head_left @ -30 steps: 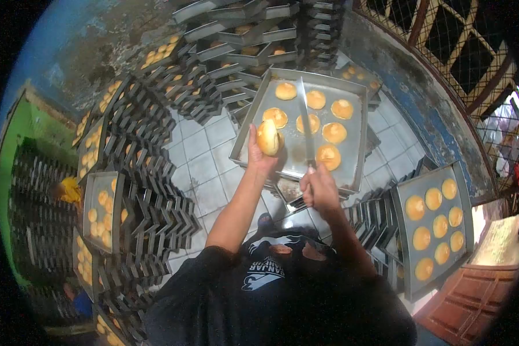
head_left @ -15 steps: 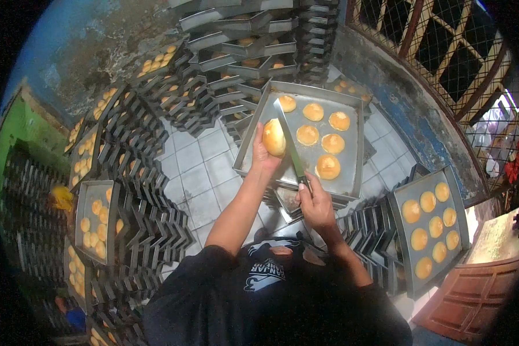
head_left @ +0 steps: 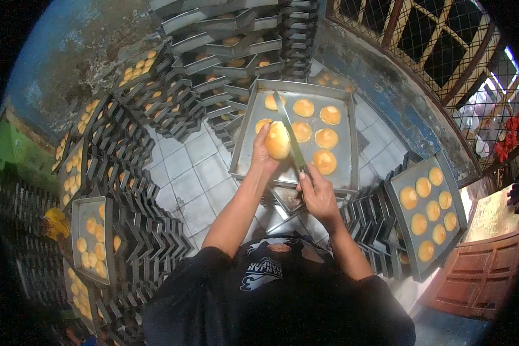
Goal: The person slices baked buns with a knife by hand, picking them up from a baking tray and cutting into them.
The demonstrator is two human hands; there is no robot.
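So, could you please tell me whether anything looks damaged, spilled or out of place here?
The upper-left wall looks damaged: its blue paint is worn into grey-brown patches. The stacked trays at left sit askew, corners jutting in a zigzag, though perhaps deliberately. I see no obvious spill around the buns in the middle tray.

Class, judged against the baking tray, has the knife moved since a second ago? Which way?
Yes: the knife has shifted left across the baking tray, closer to the bun in the left hand.

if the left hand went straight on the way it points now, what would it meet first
Likely the knife, which slants across the way just past the bun in the left hand; depth is unclear.
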